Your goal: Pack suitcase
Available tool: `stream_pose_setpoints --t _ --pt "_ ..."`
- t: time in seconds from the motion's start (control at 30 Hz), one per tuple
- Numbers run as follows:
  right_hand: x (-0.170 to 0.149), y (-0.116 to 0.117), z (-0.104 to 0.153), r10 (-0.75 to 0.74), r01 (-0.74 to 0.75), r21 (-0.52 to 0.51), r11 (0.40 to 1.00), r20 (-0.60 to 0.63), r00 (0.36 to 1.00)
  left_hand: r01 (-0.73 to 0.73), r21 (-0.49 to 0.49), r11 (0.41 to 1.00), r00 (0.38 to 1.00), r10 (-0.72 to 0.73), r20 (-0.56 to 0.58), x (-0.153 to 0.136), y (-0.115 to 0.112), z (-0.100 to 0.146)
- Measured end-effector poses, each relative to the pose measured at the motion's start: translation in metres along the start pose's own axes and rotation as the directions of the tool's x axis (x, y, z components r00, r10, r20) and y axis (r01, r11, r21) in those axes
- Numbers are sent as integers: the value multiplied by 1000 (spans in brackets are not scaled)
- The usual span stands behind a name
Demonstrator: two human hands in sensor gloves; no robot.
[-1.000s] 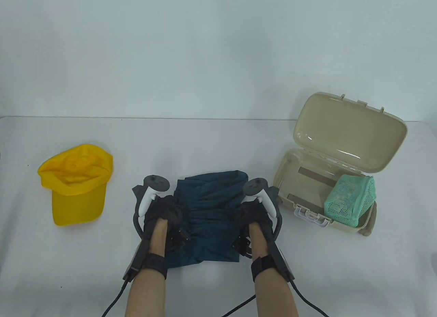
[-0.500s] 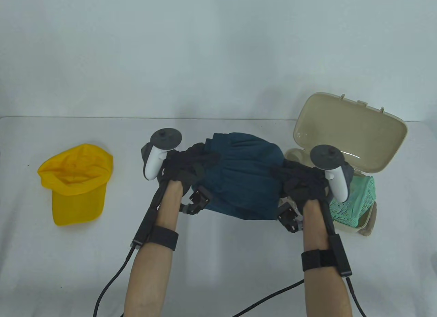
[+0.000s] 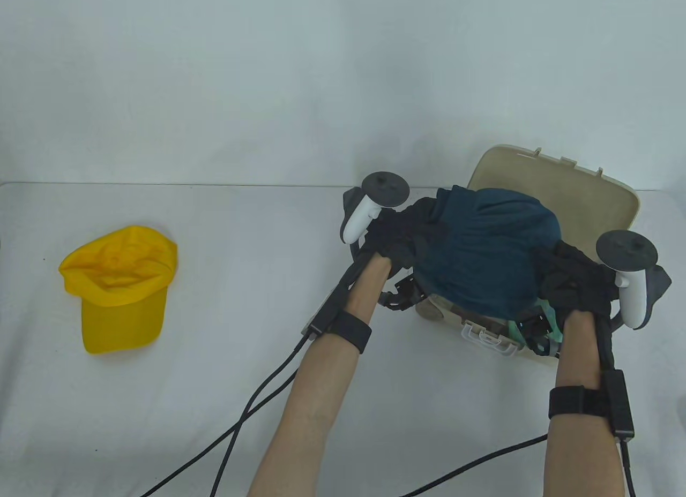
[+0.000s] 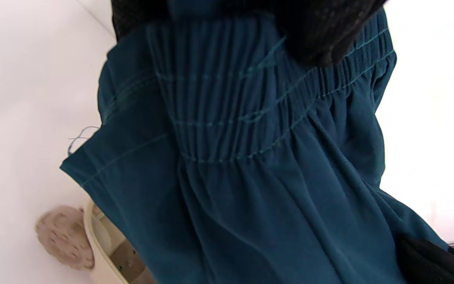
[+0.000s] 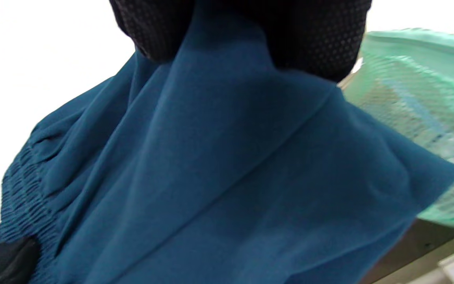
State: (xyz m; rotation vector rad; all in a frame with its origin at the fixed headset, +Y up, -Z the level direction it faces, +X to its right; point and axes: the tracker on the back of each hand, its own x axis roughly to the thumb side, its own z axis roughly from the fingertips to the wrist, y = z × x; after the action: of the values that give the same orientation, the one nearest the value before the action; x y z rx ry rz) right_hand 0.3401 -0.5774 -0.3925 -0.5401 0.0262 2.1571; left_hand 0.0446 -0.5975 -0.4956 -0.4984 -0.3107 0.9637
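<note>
A folded dark teal garment (image 3: 482,250) with an elastic waistband hangs between both hands, above the open beige suitcase (image 3: 600,197) at the table's right. My left hand (image 3: 399,234) grips its left end and my right hand (image 3: 571,275) grips its right end. The left wrist view shows the gathered waistband (image 4: 242,110) under my gloved fingers (image 4: 321,35). The right wrist view shows the cloth (image 5: 219,173) pinched by my fingers (image 5: 313,43), with the green mesh pouch (image 5: 420,102) beside it in the case. The garment hides most of the suitcase's inside.
A yellow cap (image 3: 120,285) lies on the white table (image 3: 241,283) at the left. The suitcase lid (image 3: 589,186) stands open at the back. Its white front latch (image 3: 485,339) faces the near edge. Glove cables (image 3: 257,400) trail toward the front edge.
Both hands lifted the teal garment off the table's middle and carried it right, from in front of me to above the open suitcase.
</note>
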Motion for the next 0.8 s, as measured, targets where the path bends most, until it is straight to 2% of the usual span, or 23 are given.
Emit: stream_pose_setpoints --t 0.17,0.23,0.47,0.6,0.7,0.8 --pt "-26 -2 -14 43 -46 -53 998 -65 997 -67 -76 995 998 67 -1 -16 -31 -26" --pt "-37 2 -19 45 -49 -49 998 -92 995 -89 -77 993 996 87 -28 -26 -41 -34" --pt "-85 33 -42 86 -87 7 996 -199 976 -73 -114 991 989 58 -133 -57 -69 -53" --pt "-90 37 -48 79 -75 28 997 -204 976 -38 -114 993 994 25 -109 -57 -69 -50" --pt "-76 34 -48 144 -127 114 985 -156 977 48 -80 996 996 -54 -68 -52 -63 -38" --pt "-58 24 -38 243 -242 31 970 -139 960 143 -35 989 990 -143 -14 -49 -51 -17"
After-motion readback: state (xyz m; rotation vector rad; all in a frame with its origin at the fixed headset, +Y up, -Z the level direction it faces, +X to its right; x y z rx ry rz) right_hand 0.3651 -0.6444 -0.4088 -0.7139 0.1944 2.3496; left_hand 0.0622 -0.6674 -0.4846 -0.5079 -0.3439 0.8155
